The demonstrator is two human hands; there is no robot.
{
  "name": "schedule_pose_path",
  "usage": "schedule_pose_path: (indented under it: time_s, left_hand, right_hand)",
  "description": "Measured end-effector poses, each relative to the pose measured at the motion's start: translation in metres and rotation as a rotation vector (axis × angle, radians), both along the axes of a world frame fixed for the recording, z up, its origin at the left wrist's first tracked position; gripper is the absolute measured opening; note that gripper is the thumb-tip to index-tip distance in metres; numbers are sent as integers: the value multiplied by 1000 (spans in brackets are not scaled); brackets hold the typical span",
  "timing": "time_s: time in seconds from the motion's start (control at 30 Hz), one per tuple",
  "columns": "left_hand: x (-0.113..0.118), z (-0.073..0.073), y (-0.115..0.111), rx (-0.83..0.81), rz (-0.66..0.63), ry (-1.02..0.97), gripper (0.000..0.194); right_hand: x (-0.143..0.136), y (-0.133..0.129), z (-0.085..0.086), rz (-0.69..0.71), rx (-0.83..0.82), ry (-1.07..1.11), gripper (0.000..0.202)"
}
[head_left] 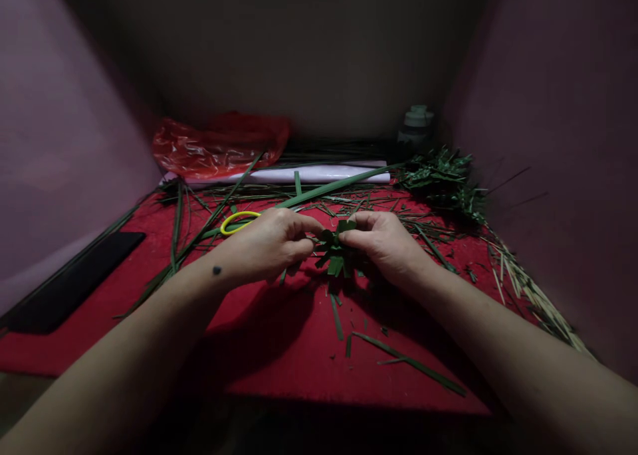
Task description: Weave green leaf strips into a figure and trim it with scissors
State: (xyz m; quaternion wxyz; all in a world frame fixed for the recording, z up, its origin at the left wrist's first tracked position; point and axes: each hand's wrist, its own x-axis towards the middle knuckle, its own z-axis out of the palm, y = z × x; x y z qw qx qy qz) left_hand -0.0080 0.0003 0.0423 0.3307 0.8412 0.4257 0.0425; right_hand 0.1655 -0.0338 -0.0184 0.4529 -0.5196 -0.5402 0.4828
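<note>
Between my two hands, above the middle of the red table, is a small woven leaf piece [337, 264] with green strips sticking out on several sides, like a flower. My right hand [386, 242] pinches its upper right part between thumb and fingers. From the other side my left hand [284, 242] has its thumb and index finger closed at the piece's left edge. Just behind my left wrist lie scissors with a yellow handle [239, 222], partly hidden by the hand. A long green leaf strip [329, 188] stretches behind both hands.
Leaf scraps [409, 362] are strewn over the red tabletop [259, 349]. A red plastic bag [219, 146], a white roll [319, 175] and a bottle [417, 124] stand at the back. Bunched leaf pieces [443, 179] and thin sticks [528, 292] lie right, a black flat object [77, 282] left.
</note>
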Motion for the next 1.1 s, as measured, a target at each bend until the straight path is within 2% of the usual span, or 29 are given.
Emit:
schedule_pose_path:
  time_s: [0.4, 0.7, 0.93, 1.1]
  left_hand:
    - [8, -7, -8, 233, -62, 18, 25]
    - [-4, -1, 10, -53, -30, -23, 27]
    - [-7, -3, 20, -163, -27, -41, 30]
    - [-8, -3, 24, -182, -29, -37, 33]
  right_hand:
    - [-3, -1, 2, -17, 2, -23, 4]
    - [2, 2, -8, 52, -18, 59, 7]
    - [3, 2, -8, 81, -15, 67, 7]
    - [4, 2, -8, 99, -16, 60, 7]
